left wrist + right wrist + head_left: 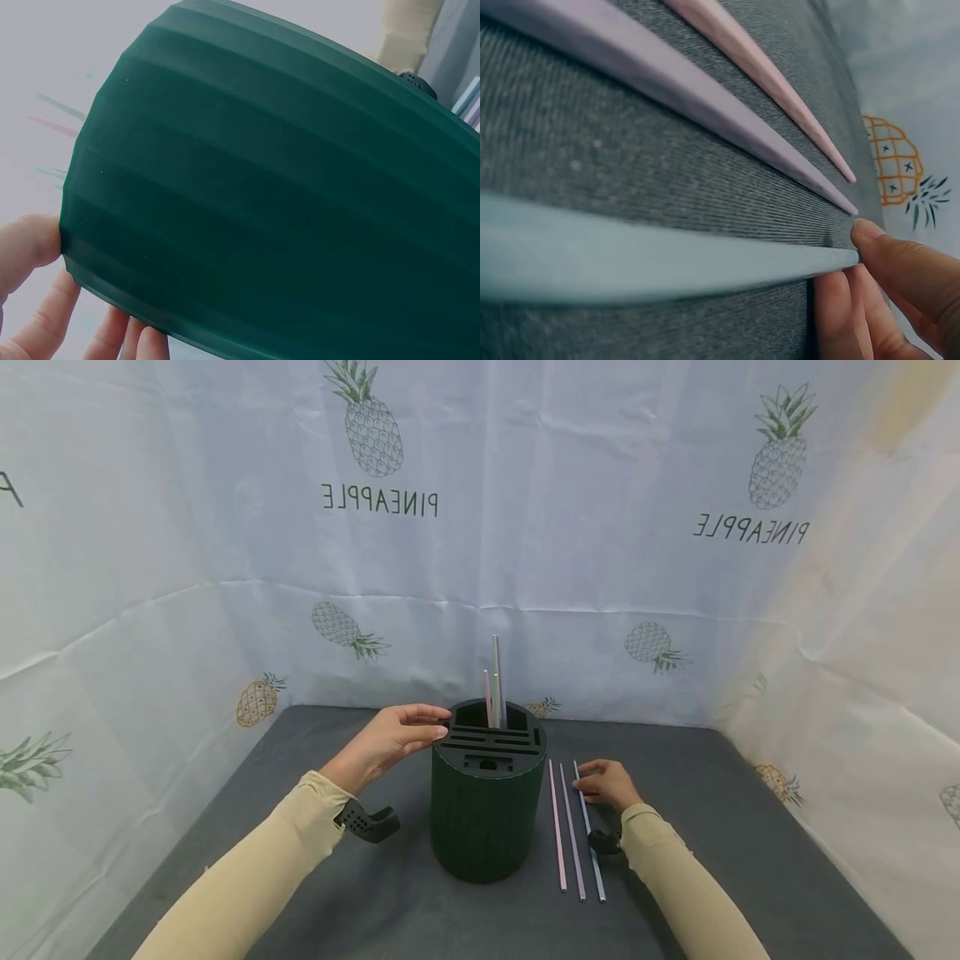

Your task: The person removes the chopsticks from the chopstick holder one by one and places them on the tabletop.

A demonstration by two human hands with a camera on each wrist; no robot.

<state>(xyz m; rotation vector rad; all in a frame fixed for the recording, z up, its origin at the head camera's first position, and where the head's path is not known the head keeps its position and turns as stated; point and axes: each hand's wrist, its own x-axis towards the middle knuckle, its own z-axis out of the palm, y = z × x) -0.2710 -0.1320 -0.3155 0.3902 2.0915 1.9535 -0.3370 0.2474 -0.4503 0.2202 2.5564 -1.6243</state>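
Right at the middle of the grey counter (pixel 712 827) stands a dark green ribbed holder (pixel 486 814), a round upright tub whose top is cut with slots and compartments. Two straws stand in its back compartment, a pale pink straw (pixel 487 695) and beside it a taller pale green straw (pixel 497 672), both rising above the rim and leaning only slightly. The left hand (pixel 390 742) rests against the holder's upper left rim, its fingers stretched out along the edge and touching it rather than wrapping round it; the left wrist view shows the thumb (pixel 26 251) on the ribbed wall and the other fingertips below the rim. Just right of the holder three more straws lie flat on the counter, nearly parallel and close together without touching: a pink straw (pixel 557 822) nearest the holder, a lilac straw (pixel 572 835) in the middle, and a light blue straw (pixel 590 839) on the outside. The right hand (pixel 611 783) sits low on the counter at the far end of the blue straw, its fingers (pixel 900 266) curled in and pinching that tip. Both arms wear beige sleeves. Behind and to either side hangs a white cloth (pixel 570 527) printed with pineapples and mirrored lettering, walling in the counter.
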